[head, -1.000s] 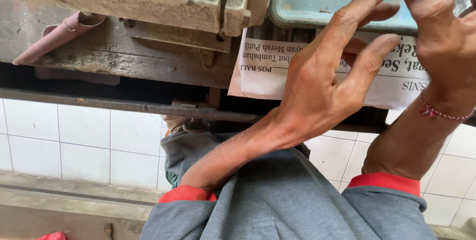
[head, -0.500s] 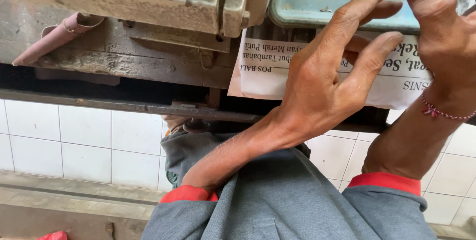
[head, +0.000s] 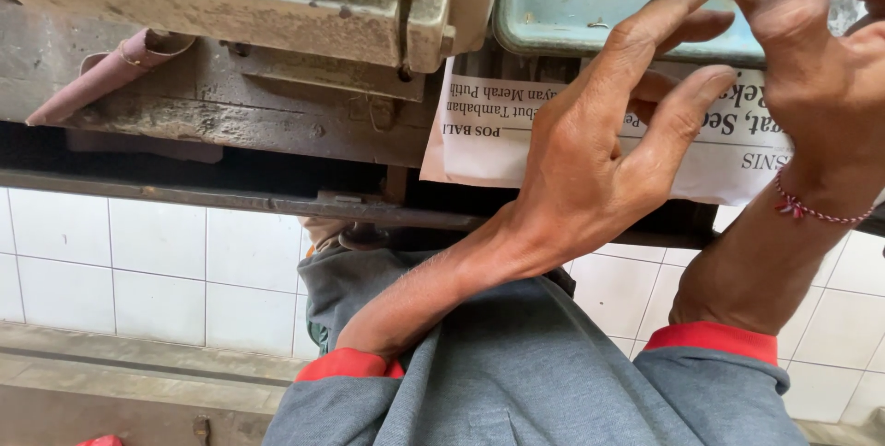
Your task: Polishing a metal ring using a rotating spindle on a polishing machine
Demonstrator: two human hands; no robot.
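A sheet of newspaper hangs from under a teal metal tray on a grimy metal machine. My left hand lies spread over the paper. Its index finger reaches up to the tray's lower rim and its other fingers press on the sheet. My right hand, with a red thread bracelet on the wrist, is at the tray's right end. Its thumb rests on the rim beside my left index fingertip. Its fingers curl at the frame's top edge, partly cut off. What they pinch is hidden.
A rolled strip of brown sanding paper sticks out of the machine at the left. A dark metal bar runs below the machine. White wall tiles and a concrete ledge lie beneath. Grey sleeves with red cuffs fill the lower middle.
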